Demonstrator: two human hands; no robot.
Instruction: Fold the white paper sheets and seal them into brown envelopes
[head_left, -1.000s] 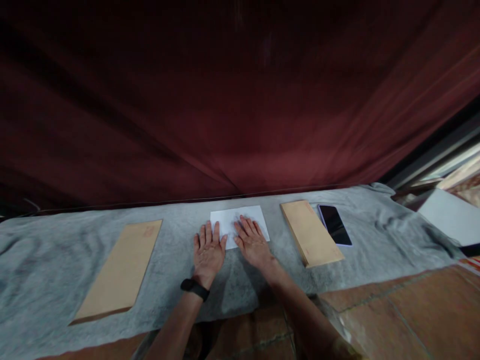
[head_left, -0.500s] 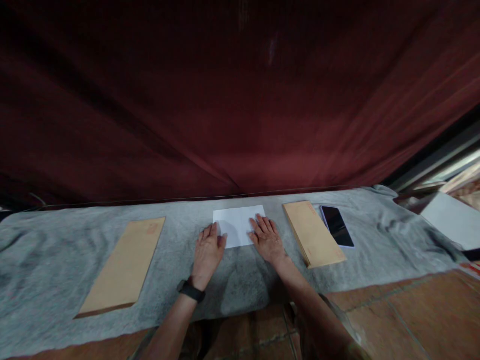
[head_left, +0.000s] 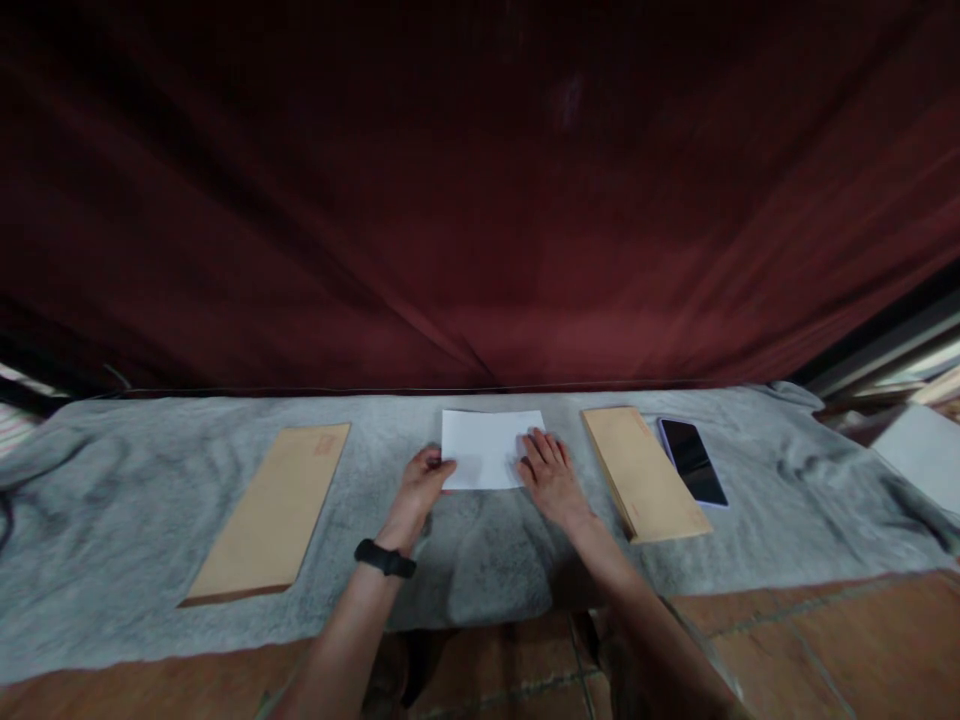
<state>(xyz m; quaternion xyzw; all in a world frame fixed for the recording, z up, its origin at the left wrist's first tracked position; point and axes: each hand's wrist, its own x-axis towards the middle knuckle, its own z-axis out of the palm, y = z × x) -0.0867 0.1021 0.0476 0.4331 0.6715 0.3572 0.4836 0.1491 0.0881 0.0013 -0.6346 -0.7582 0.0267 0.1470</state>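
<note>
A white sheet of paper (head_left: 484, 450) lies in front of me on the grey cloth. My left hand (head_left: 420, 485), with a black band on its wrist, pinches the sheet's lower left edge, thumb on top and fingers curled under it. My right hand (head_left: 553, 480) rests on the right part of the sheet, palm down, its fingers stretched out towards the right edge. Right of that hand lies a stack of brown envelopes (head_left: 645, 475). Another brown envelope (head_left: 274, 505) lies off to the left.
A phone (head_left: 694, 462) with a dark screen lies beside the envelope stack on the right. The grey cloth (head_left: 795, 500) is wrinkled at both ends. A dark red curtain (head_left: 480, 220) hangs behind it, and tiled floor (head_left: 810, 640) shows in front.
My left hand has gone from lying flat at the paper's left edge to gripping that edge. My right hand stays on the right side. The whole view has shifted slightly.
</note>
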